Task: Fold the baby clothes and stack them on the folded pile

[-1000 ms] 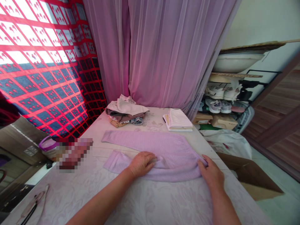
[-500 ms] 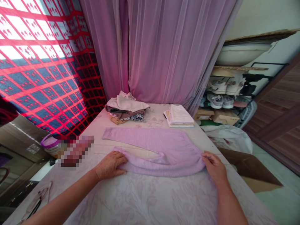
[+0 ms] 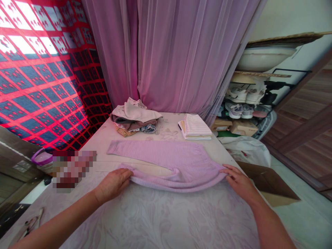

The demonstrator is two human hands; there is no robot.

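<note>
A lilac ribbed knit garment (image 3: 166, 166) is laid out flat across the middle of a surface (image 3: 166, 221) covered in pale, tone-on-tone floral fabric, with one long sleeve-like part stretched toward the far left and a bowed near edge. The left hand (image 3: 113, 185) is placed at the left end of that near edge, its fingers half curled and touching the knit. The right hand (image 3: 240, 178) is placed at the right end, its fingers spread and resting on the fabric. Neither hand is fully closed, and whether the knit is actually gripped by either cannot be told. Beyond the garment, a rumpled stack of clothes (image 3: 135, 116) is placed toward the far left of the surface, and a neat pile of folded white striped cloth (image 3: 194, 127) is set toward the far right, the two well apart. A pixelated, unreadable patch (image 3: 74, 169) is seen beyond the left edge of the surface. A sheer pink curtain (image 3: 181, 52) hangs behind the far edge. A rack of shoes (image 3: 236, 110) stands to the far right, while a white plastic bag (image 3: 245, 150) and a cardboard box (image 3: 267, 183) are seen just beside the right edge.
</note>
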